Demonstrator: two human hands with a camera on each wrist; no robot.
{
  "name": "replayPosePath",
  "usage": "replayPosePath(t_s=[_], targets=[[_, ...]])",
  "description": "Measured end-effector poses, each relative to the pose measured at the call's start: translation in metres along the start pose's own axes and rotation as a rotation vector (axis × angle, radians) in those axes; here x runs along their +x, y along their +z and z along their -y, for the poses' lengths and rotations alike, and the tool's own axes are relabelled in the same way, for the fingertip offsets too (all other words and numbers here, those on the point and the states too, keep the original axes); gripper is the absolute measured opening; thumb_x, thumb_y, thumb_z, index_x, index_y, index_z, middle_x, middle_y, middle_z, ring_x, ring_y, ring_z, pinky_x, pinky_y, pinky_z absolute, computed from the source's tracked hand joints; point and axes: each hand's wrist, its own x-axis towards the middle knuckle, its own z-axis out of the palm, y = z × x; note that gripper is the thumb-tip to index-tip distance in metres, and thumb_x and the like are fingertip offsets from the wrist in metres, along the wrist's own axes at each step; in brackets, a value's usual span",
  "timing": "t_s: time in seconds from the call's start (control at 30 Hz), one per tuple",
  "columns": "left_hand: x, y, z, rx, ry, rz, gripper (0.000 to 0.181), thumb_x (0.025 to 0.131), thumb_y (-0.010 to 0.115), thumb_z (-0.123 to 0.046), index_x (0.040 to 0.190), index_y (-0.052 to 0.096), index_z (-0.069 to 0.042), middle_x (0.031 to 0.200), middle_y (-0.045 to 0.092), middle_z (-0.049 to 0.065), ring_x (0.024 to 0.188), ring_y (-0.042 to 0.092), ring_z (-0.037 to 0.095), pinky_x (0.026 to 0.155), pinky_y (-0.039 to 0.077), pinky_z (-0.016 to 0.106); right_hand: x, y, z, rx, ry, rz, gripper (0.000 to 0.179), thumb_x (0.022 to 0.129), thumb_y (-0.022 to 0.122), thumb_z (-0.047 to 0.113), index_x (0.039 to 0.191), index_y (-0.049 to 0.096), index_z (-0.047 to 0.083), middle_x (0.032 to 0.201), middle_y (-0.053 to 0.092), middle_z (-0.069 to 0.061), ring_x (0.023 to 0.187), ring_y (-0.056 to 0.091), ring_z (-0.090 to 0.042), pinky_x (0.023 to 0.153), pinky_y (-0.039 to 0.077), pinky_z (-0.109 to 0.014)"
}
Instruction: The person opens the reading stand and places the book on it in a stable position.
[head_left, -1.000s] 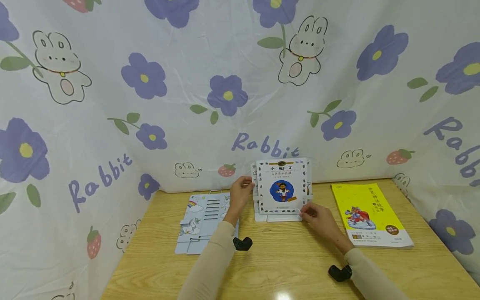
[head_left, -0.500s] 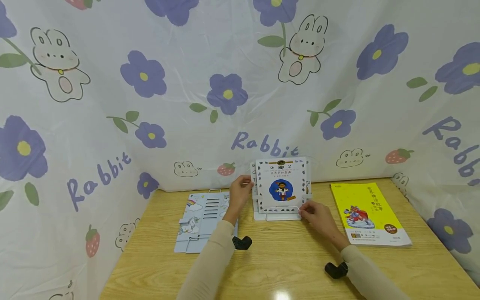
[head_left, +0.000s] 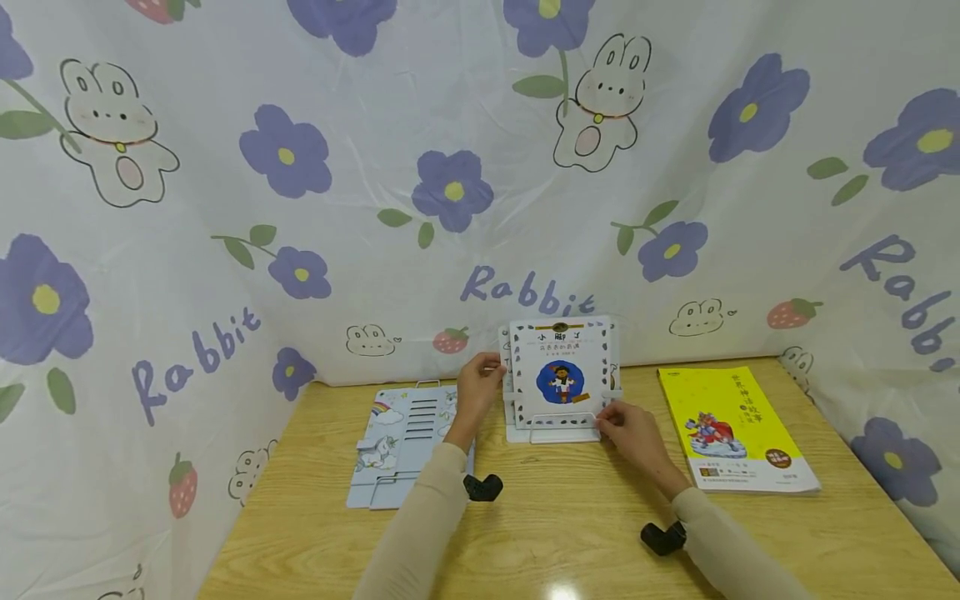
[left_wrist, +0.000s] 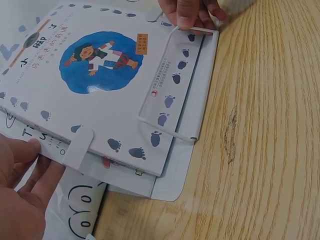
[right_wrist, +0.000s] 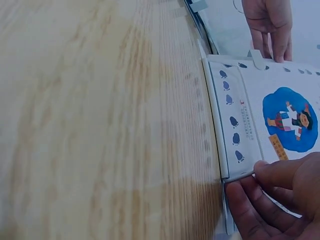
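Observation:
A white picture book (head_left: 562, 367) with a blue circle and a footprint border leans upright on a white book stand (head_left: 519, 433). A small side clip (left_wrist: 80, 149) overlaps the book's edge, and a white wire page holder (left_wrist: 167, 130) crosses its lower cover. My left hand (head_left: 480, 392) pinches the stand's left edge, thumb in front and fingers behind, as the left wrist view shows. At the lower right corner, my right hand (head_left: 633, 435) pinches the wire holder between thumb and fingers. In the right wrist view the right thumb (right_wrist: 272, 172) lies right at the wire's bend.
Left of the stand, a pale blue unicorn book stand (head_left: 382, 450) lies flat, partly behind the left forearm. A yellow book (head_left: 731, 425) lies on the wooden table (head_left: 555, 525) to the right. A printed rabbit curtain (head_left: 360, 208) hangs behind the table.
Both hands keep their places on the stand and the wire holder. The right wrist has shifted slightly left, and the head view has moved a little.

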Motion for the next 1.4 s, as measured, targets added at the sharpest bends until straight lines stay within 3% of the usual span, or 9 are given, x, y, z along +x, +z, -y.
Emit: replayPosePath(t_s=[0.4,0.8,1.13,1.4], targets=[[-0.0002,-0.0003,-0.0002,-0.001,0.001,0.008,0.020,0.100,0.072,-0.002,0.120,0.075,-0.002,0.112,0.073,0.018,0.105,0.074,0.031,0.088,0.065,0.036,0.0039,0.0039,0.0039,-0.067,0.020,-0.040,0.009,0.097,0.075,0.008,0.095,0.074,-0.001,0.084,0.072,-0.011,0.071,0.056,-0.015,0.059,0.044,-0.022],[-0.0030,-0.0017,-0.0032,0.019,0.003,0.018,0.021,0.101,0.071,-0.003,0.122,0.074,-0.001,0.113,0.073,0.018,0.106,0.073,0.032,0.090,0.065,0.039,0.0094,0.0021,0.0063,-0.062,0.087,0.002,0.014,0.098,0.071,0.012,0.096,0.073,-0.002,0.080,0.071,-0.009,0.064,0.060,-0.014,0.057,0.048,-0.025],[-0.0019,-0.0011,-0.0008,0.011,0.011,0.011,0.020,0.101,0.070,-0.002,0.121,0.074,-0.001,0.112,0.073,0.017,0.104,0.074,0.030,0.087,0.065,0.034,0.0087,0.0021,0.0072,-0.083,0.063,-0.009,0.015,0.099,0.072,0.013,0.096,0.073,-0.002,0.078,0.070,-0.008,0.063,0.059,-0.015,0.057,0.047,-0.026],[-0.0007,0.0002,-0.0021,-0.014,0.017,0.007,0.020,0.100,0.070,0.000,0.120,0.074,0.000,0.111,0.073,0.020,0.105,0.074,0.034,0.088,0.065,0.039,0.0061,0.0048,0.0033,-0.087,0.041,-0.034,0.015,0.099,0.074,0.014,0.098,0.073,-0.001,0.080,0.072,-0.010,0.062,0.059,-0.014,0.055,0.046,-0.024]])
